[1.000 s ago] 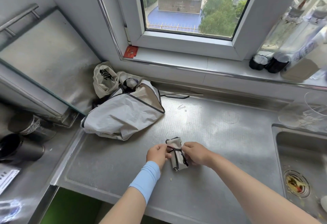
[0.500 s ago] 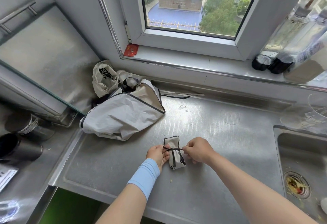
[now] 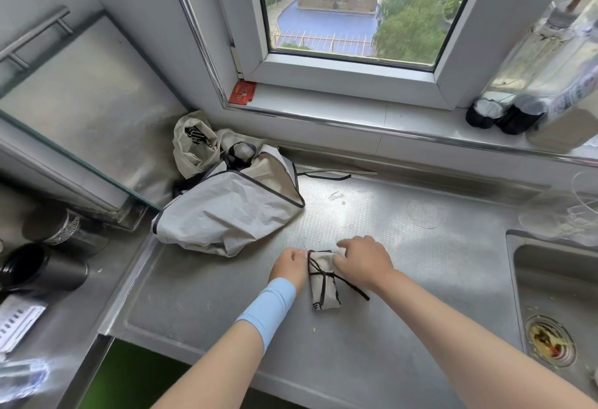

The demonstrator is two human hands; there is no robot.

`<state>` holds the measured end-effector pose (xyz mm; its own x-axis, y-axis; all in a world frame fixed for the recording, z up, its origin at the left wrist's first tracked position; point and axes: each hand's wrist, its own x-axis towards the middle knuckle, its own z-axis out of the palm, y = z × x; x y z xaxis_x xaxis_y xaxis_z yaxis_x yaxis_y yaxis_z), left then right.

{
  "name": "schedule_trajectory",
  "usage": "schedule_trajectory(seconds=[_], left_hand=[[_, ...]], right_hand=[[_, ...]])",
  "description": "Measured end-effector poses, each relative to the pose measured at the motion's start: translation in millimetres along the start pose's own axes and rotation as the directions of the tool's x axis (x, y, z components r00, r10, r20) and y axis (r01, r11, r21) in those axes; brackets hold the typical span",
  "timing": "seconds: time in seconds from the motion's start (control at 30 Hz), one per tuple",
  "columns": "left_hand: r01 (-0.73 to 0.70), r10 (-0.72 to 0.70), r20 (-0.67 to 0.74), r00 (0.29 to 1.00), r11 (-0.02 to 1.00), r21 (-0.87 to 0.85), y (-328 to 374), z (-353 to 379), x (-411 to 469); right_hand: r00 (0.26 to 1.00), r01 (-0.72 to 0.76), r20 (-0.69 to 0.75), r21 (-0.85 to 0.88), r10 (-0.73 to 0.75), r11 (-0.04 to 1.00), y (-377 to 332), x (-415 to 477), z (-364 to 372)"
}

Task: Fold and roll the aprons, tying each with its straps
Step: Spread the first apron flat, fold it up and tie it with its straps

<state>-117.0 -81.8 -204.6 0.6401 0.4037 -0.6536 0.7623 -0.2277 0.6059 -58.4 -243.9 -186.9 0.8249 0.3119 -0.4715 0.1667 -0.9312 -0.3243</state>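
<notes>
One apron is pretty much done, I'd say. The roll (image 3: pixel 326 292) sits near the front of the counter (image 3: pixel 404 327), between both hands, with the strap (image 3: pixel 320 274) crossed around it and a loose end trailing off to the right under the wrist.

The right hand (image 3: pixel 364 261) has its fingers curled over the far end of the roll, holding it down. The left hand (image 3: pixel 288 266) is tucked up against the roll's left edge with fingers curled in tight, right where the strap comes round. I honestly can't tell if it's pinching the strap or just bracing.

My guess is the knot is either just cinched or needs one last tug. That loose tail looks like it could still be tucked in.

What's left is the bigger job. The pile (image 3: pixel 226 214) of crumpled aprons is back in the left corner, well apart from the roll. None of it is folded, and straps are hanging loose. I can't tell how many aprons are in there, but it looks like more than one.
</notes>
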Motion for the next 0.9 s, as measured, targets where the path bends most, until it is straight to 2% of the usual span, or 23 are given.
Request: schedule_trajectory(seconds=[0.1,0.2,0.27,0.37,0.43,0.5,0.63,0.7,0.83,0.9], left_hand=[[0.083,-0.09,0.055,0.994,0.989,0.119,-4.1,1.0,-3.8],[-0.012,-0.041,0.23,0.972,0.974,0.226,-7.1,5.2,-7.8],[-0.048,0.007,0.251,0.968,0.986,0.159,-5.7,3.6,-11.3],[-0.073,0.076,0.193,0.978,0.997,-0.023,4.7,-14.7,-23.0],[-0.129,0.145,0.135,0.98,0.985,-0.116,11.6,-34.5,-25.9],[-0.189,0.209,0.111,0.972,0.967,-0.171,18.1,-59.2,-24.0],[-0.246,0.273,0.118,0.955,0.948,-0.204,34.9,-116.3,-15.9],[-0.28,0.309,0.123,0.943,0.937,-0.209,44.4,-147.0,-12.8],[-0.367,0.384,0.164,0.909,0.922,-0.125,68.3,-216.8,-10.6],[-0.421,0.434,0.165,0.886,0.9,-0.11,84.2,-255.5,-8.7]], right_hand=[[0.992,-0.039,0.128,0.31,-0.001,0.95,-3.8,10.3,-4.6],[0.985,-0.036,0.167,0.378,-0.03,0.925,-8.9,14.7,-0.4],[0.991,-0.064,0.137,0.454,0.001,0.889,-11.7,17.4,4.2],[0.989,-0.132,0.137,0.696,0.05,0.706,-24.5,18.7,-0.4],[0.992,-0.12,0.123,0.789,0.036,0.603,-39.8,20.3,-12.1],[0.996,-0.073,0.084,0.816,0.008,0.574,-61.1,22.2,-27.0],[0.997,0.066,-0.076,0.717,-0.016,0.694,-105.7,31.2,-53.3],[0.985,0.159,-0.16,0.684,-0.066,0.712,-131.8,32.8,-69.7],[0.944,0.325,-0.198,0.688,-0.263,0.649,-193.7,25.9,-108.1],[0.928,0.365,-0.213,0.677,-0.305,0.639,-227.6,22.2,-130.0]])
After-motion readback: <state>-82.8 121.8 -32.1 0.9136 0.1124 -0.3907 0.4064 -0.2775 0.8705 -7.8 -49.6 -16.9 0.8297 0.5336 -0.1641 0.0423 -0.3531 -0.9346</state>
